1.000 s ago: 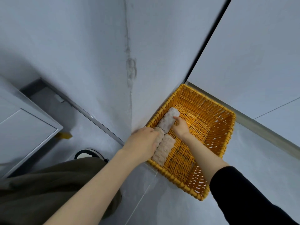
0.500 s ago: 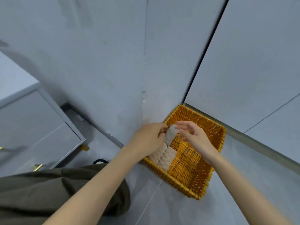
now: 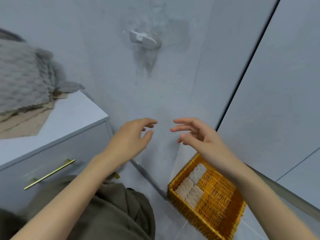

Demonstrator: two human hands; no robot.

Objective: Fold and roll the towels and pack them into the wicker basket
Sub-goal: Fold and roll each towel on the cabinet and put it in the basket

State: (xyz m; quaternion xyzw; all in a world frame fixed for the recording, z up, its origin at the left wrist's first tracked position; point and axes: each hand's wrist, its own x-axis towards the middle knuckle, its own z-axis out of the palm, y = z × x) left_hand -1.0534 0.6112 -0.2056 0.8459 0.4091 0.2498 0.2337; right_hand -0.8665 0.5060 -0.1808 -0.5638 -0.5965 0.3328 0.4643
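Head view: we judge the task to be between towels. Three rolls (image 3: 184,187) already lie side by side in the basket (image 3: 218,200), packed against its left wall at the lower right of the frame, and most of the woven bottom is bare. The basket stands on the floor, in the corner by the wall. Our left hand (image 3: 131,135) and right hand (image 3: 202,135) hang in mid-air at the centre of the frame, well above the basket. They face each other with a gap between them. The fingers of both are spread and only loosely bent, and they hold and touch nothing. A heap of unfolded grey and beige towels (image 3: 22,80) sits on the cabinet (image 3: 72,118) at the upper left, blurred. The next move, we think, calls for reaching to that heap, drawing one towel free and spreading it flat before we fold and roll it. The new roll should then go beside the three already packed.
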